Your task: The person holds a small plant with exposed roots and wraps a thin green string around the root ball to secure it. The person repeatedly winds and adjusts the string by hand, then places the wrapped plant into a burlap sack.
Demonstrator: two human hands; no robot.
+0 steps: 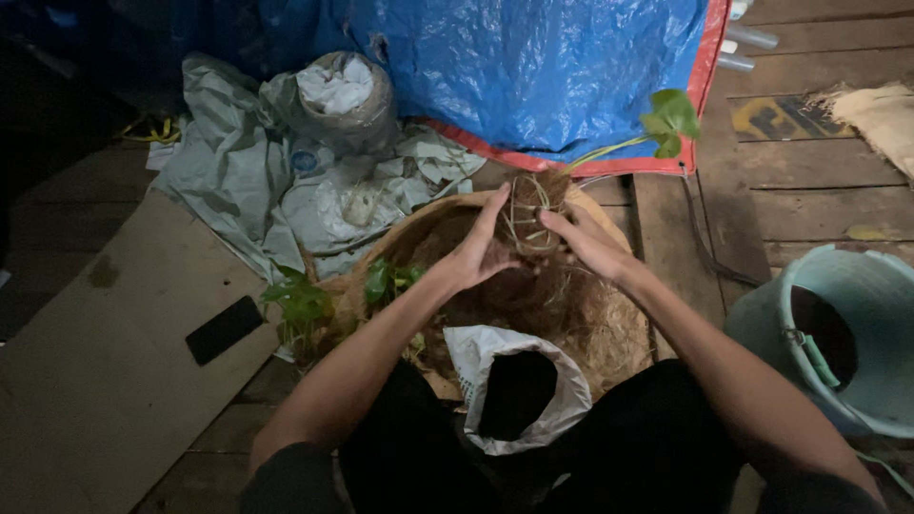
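Both hands cup a brown fibre-wrapped root ball [529, 217] of a small plant whose thin stem runs up right to green leaves [671, 121]. My left hand [473, 249] holds its left side with fingers spread upward. My right hand [588, 242] grips its right side. They hold it above a shallow woven basket [433, 211] filled with coconut fibre [595, 324]. Pale string loops around the ball.
An open white bag of dark soil [519, 388] sits between my knees. Small green plants [303, 306] lie at the basket's left. A pale bucket [843, 333] stands right, a blue tarp [533, 67] behind, grey sacks [276, 162], cardboard with a black phone [223, 329] left.
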